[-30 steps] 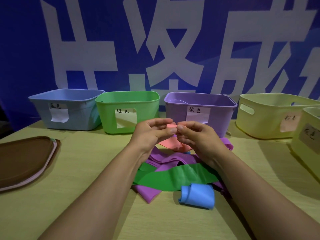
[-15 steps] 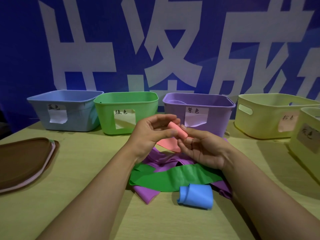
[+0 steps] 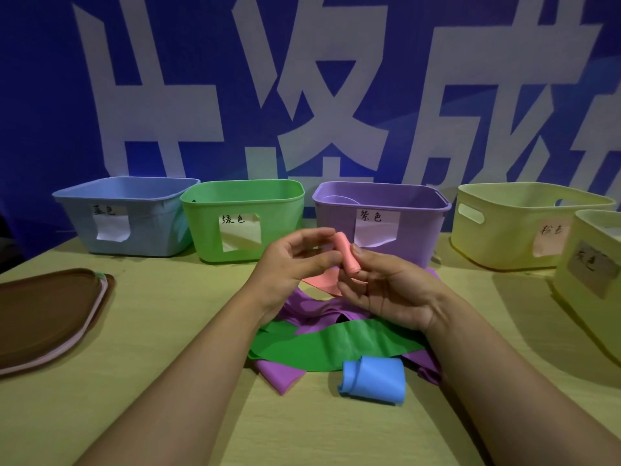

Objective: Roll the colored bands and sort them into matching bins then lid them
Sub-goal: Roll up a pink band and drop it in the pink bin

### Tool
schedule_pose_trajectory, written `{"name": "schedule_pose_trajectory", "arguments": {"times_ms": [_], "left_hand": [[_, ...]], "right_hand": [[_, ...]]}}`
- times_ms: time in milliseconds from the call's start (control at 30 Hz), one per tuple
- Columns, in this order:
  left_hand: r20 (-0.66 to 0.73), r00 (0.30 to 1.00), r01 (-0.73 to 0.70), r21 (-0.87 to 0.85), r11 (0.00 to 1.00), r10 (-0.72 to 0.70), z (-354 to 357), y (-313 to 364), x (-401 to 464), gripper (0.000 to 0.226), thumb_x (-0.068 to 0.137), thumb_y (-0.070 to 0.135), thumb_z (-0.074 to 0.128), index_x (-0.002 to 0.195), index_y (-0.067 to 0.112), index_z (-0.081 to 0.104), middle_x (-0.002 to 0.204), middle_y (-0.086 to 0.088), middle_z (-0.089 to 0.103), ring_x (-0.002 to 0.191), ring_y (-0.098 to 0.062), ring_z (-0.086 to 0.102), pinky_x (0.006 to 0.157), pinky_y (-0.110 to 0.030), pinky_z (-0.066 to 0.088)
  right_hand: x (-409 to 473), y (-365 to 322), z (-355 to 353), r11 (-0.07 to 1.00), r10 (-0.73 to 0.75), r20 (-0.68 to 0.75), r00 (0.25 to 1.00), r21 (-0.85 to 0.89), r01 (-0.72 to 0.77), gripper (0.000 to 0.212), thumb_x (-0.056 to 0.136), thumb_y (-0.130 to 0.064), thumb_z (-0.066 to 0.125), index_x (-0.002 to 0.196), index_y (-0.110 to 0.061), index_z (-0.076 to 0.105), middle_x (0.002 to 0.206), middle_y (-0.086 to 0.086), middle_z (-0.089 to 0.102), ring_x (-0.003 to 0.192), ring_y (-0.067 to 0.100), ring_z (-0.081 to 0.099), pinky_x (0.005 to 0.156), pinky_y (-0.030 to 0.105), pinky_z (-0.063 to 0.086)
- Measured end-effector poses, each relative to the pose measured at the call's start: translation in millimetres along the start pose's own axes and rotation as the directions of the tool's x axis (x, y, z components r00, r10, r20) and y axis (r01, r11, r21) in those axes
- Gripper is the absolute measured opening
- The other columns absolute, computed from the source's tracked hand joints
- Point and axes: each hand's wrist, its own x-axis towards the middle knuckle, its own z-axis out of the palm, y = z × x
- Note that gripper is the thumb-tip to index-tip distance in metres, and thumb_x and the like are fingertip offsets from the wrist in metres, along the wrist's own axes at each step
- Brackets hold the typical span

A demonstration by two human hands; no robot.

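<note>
A paper label on the green bin (image 3: pixel 242 223) at centre left reads 绿色. The purple bin (image 3: pixel 383 223) at centre carries 紫色. The remaining bins' labels are too faint to read surely, and large white characters on the blue banner (image 3: pixel 50 95) are cropped.

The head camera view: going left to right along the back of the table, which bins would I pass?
Blue bin → green bin → purple bin → yellow bin with handle slots → a second yellow bin, nearer the person and cut off by the right edge.
</note>
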Motion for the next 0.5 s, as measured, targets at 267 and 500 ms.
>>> {"name": "schedule_pose_trajectory", "arguments": {"times_ms": [267, 500], "left_hand": [[-0.135, 0.988, 0.099, 0.164, 0.981, -0.077, 10, 3, -6, 0.037, 0.079, 0.030, 0.081, 0.114, 0.019, 0.075, 0.110, 0.003, 0.078, 0.110, -0.019, 0.071, 0.093, -0.038, 0.058], [-0.263, 0.965, 0.065, 0.213, 0.975, -0.007, 39, 24, 5, 0.010, 0.096, 0.020, 0.070, 0.105, 0.018, 0.074, 0.096, -0.003, 0.075, 0.086, -0.012, 0.067, 0.073, -0.022, 0.055]], "right_hand": [[1, 4, -8, 0.995, -0.092, 0.031, 0.995, -0.038, 0.093, 0.015, 0.085, -0.018, 0.071, 0.095, -0.016, 0.083, 0.093, 0.010, 0.073, 0.080, 0.013, 0.068, 0.087, 0.030, 0.060], [10, -9, -14, 0.916, -0.401, -0.223, 0.889, -0.110, 0.386, 0.035, 0.074, -0.020, 0.078, 0.105, -0.002, 0.074, 0.084, 0.008, 0.077, 0.071, 0.013, 0.071, 0.069, 0.021, 0.058]]}}
